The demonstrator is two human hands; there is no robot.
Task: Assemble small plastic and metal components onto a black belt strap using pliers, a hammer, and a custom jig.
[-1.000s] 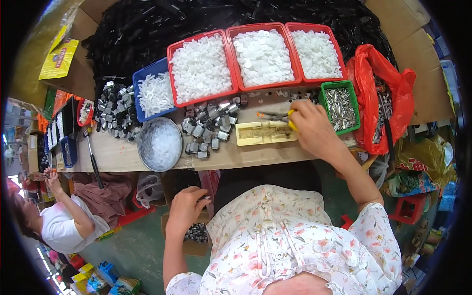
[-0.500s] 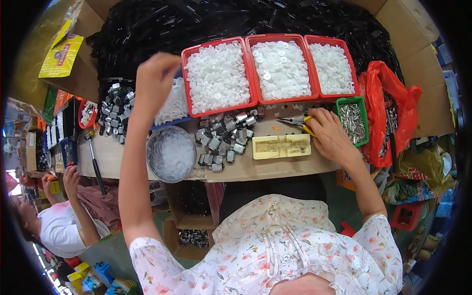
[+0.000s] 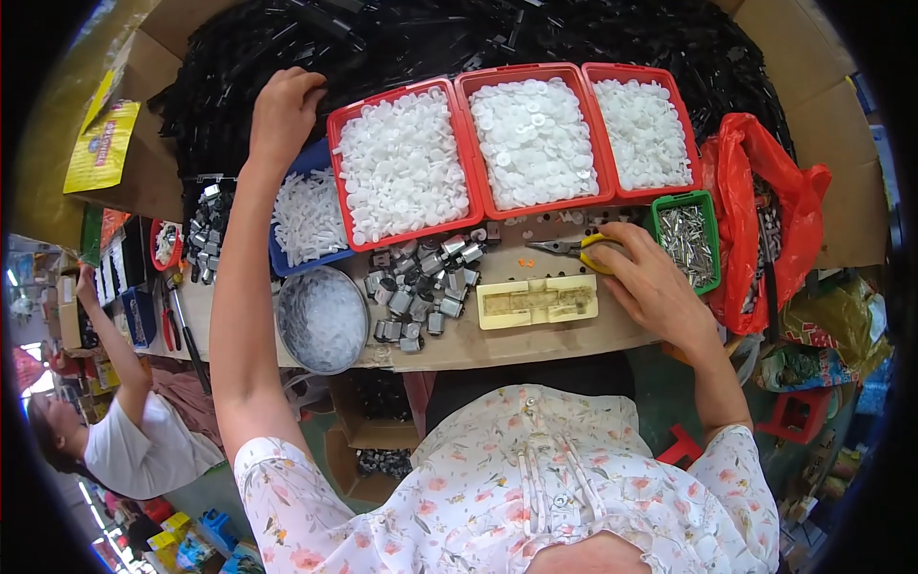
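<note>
- Fingers (image 3: pixel 622 231) of the right hand (image 3: pixel 660 287) curl round the yellow handles of the pliers (image 3: pixel 565 248), just beyond the cream block (image 3: pixel 537 302).
- Left hand (image 3: pixel 284 111), far beyond and left of the block, bends loosely over black pieces (image 3: pixel 411 43); any hold cannot be told.
- Pliers look stiff, sturdy; best gripped by the handles.
- Desk (image 3: pixel 459 356) edge runs nearer than the block; red bins (image 3: pixel 550 208) beyond suggest moving overhead.

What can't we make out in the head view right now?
All in the head view:
Left hand: curled fingers hide whether it holds anything.
Yellow-handled pliers: right hand covers the handle ends; grip unclear.
Left heap of metal-cased parts: left forearm covers some.
Red plastic bag: folds hide most contents.
Black parts heap: cut off by top edge.
</note>
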